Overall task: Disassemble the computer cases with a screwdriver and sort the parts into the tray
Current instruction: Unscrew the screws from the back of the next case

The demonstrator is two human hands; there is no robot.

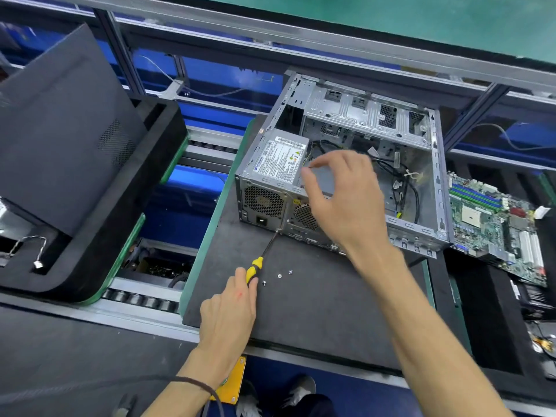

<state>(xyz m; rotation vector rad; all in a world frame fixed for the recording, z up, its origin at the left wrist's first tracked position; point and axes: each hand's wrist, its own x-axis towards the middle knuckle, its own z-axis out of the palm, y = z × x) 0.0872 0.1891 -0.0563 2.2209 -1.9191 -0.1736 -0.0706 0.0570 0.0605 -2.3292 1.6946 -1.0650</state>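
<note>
An open silver computer case lies on a dark mat with its back panel facing me. A grey power supply sits in its near left corner. My left hand grips a yellow-and-black screwdriver, whose tip touches the back panel just below the power supply. My right hand hovers over the case beside the power supply, fingers loosely spread, holding nothing. Three loose screws lie on the mat near the screwdriver handle.
A green motherboard rests to the right of the case. A black foam tray on the left holds a dark side panel leaning upright. Conveyor rollers run between tray and mat. An aluminium frame crosses the back.
</note>
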